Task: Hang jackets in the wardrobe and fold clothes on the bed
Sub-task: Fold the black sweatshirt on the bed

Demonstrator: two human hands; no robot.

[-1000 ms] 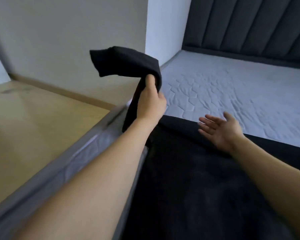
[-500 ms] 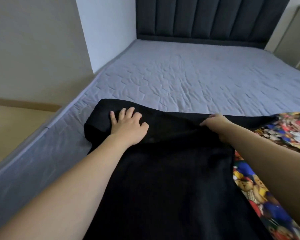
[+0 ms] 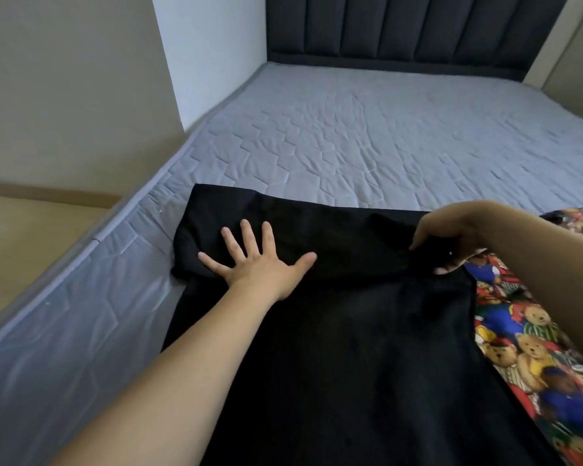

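The work surface is a bed with a grey quilted mattress (image 3: 367, 136), its cover stitched in an angular pattern and lightly wrinkled; the side panel at the left shows a glossy, plastic-like sheen. A black matte fabric garment (image 3: 350, 348) lies flat across the near part of the mattress, running from the bottom edge of the view up to a folded band at its far end. A bright cotton-like cloth printed with teddy bears (image 3: 519, 348) lies just beside the garment on the right, partly under its edge. The left hand (image 3: 260, 260) rests palm-down on the left part of the folded band, fingers straight and spread, its grip wide and holding nothing. The right hand (image 3: 451, 237) is at the right end of the band, its grip narrow, fingers curled and pinching the black fabric. Beyond, a dark upholstered headboard with vertical padded channels (image 3: 401, 25) stands against the wall. Beige flooring (image 3: 31, 237) lies left of the bed.
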